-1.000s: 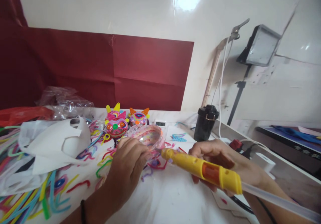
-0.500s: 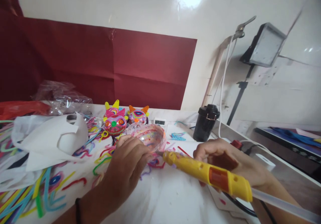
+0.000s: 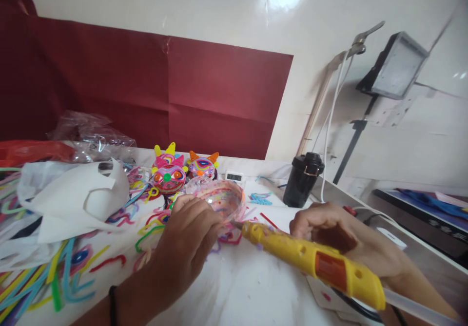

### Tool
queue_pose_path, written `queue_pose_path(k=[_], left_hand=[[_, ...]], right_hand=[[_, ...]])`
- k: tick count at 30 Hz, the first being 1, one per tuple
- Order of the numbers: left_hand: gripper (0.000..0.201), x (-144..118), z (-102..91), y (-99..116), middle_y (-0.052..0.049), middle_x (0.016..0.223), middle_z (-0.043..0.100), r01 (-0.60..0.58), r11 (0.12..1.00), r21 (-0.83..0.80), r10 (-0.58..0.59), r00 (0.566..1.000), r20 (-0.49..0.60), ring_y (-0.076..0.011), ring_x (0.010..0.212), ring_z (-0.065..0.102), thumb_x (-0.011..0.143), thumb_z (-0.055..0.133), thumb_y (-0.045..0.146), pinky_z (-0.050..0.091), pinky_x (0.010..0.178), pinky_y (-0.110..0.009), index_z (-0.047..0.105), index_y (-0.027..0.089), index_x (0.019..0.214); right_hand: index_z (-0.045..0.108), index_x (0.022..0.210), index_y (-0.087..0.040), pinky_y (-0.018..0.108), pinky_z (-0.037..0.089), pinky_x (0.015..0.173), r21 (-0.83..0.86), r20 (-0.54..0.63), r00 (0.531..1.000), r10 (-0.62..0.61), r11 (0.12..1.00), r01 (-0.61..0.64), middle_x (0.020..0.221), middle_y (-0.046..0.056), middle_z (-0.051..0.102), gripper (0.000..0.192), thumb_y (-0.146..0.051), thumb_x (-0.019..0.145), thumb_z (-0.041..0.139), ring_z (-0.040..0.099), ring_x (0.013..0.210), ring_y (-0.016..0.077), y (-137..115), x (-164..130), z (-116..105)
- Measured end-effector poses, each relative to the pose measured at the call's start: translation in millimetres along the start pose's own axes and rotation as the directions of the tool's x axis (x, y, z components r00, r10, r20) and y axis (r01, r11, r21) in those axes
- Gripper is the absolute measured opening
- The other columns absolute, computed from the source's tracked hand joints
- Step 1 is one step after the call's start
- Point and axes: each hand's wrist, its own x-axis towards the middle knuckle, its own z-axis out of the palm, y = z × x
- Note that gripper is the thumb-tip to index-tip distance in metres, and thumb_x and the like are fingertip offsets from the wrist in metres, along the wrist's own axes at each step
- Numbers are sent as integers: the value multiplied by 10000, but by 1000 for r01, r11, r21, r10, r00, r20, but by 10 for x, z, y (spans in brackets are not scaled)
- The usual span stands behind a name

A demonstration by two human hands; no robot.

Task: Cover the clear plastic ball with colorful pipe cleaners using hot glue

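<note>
— What's in the left hand (image 3: 186, 240)?

— A clear plastic dome (image 3: 221, 200), streaked with colour, just left of the middle of the frame. The fingers (image 3: 204, 219) curl over its near rim and pinch it, so the dome sticks out beyond the fingertips, tilted towards the back of the table.

— And the right hand (image 3: 329, 231)?

— Wrapped tight around a yellow glue gun (image 3: 314, 262) that runs from lower right towards the centre. Fingers pressed together on the grip, mostly hidden behind the barrel. The nozzle touches the dome's lower right edge, just beside the left fingertips. A clear glue stick (image 3: 417, 309) pokes out the back, at the lower right corner.

— Anything else about?

— Two finished colourful masks (image 3: 170, 175) stand just behind the dome. Bright curly strips (image 3: 62, 279) lie scattered across the lower left of the white table (image 3: 248, 287), with a crumpled white bag (image 3: 73, 197) at left. A black jar (image 3: 302, 179) stands right of centre, and a lamp (image 3: 397, 67) sits on a stand at upper right.
</note>
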Motion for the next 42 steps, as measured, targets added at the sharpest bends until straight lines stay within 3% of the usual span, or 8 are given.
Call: queue_pose_path(k=[10, 24, 42], left_hand=[[121, 7, -2, 2, -21, 758, 552, -1, 1000, 2, 1, 1000, -2, -162, 743, 464, 889, 468, 76, 373, 797, -345, 531, 158, 827], [134, 19, -3, 13, -10, 763, 577, 11, 1000, 20, -11, 1000, -14, -164, 751, 496, 903, 450, 106, 394, 794, -342, 535, 176, 827], [155, 41, -23, 14, -7, 745, 582, 2, 1000, -2, -3, 1000, -18, -162, 743, 505, 886, 444, 74, 389, 782, -337, 514, 190, 811]], right_hand=[[702, 817, -142, 157, 417, 530, -131, -36, 999, -24, 991, 19, 734, 41, 683, 258, -233, 597, 802, 573, 635, 125, -3, -9, -8], [682, 810, -137, 165, 400, 532, -144, -117, 993, -25, 989, 8, 720, 45, 663, 326, -335, 587, 814, 557, 629, 122, 7, -39, 19], [690, 799, -129, 148, 403, 535, -62, -84, 996, -9, 998, 3, 722, 36, 657, 255, -159, 568, 795, 554, 627, 108, -46, -4, -17]])
